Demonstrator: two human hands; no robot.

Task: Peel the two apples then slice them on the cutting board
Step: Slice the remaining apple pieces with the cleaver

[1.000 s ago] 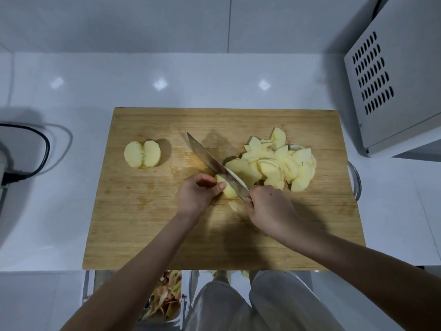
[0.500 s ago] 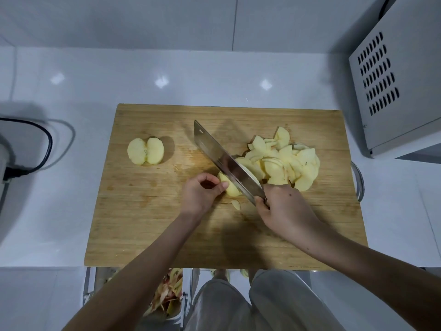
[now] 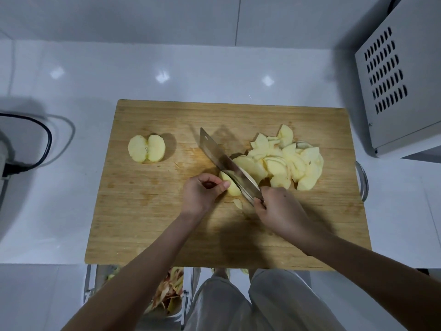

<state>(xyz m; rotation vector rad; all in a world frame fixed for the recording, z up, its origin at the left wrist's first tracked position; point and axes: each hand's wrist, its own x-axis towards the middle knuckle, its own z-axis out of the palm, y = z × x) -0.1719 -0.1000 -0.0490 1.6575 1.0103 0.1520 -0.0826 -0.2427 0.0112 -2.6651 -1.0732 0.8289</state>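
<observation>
Far left we see a black cable (image 3: pixel 35 144) looping over the white counter (image 3: pixel 59 211). The wooden cutting board (image 3: pixel 143 223) lies in the middle of the counter, long side toward us. On the board's left part sits a peeled apple half (image 3: pixel 146 148), cut face up with the core line showing, well apart from both hands. Below the board's near edge we see a container of peels (image 3: pixel 167 295), partly hidden by the left forearm.

The left forearm comes up from bottom left and crosses the near edge of the board. The left hand (image 3: pixel 202 194) is knuckles up with the fingers curled under, thumb tip and fingertips pinching the apple piece (image 3: pixel 230 186) against the board. Just right of those fingers the knife (image 3: pixel 226 163) blade is in the apple piece. Its square tip points away and to the left, and the blade slants back to the right hand. A loose slice (image 3: pixel 238 203) lies on the board just below the apple piece.

The right forearm enters from lower right. The right hand (image 3: pixel 279 211) has its back up and its fingers wrapped tight round the knife handle, which is mostly hidden in the fist.

Right of the blade is the pile of slices (image 3: pixel 286 161), overlapping on the board's right part and touching the blade's far side. A metal loop (image 3: pixel 364 185) sticks out past the board's right edge. A vented metal box (image 3: pixel 393 80) stands top right.
</observation>
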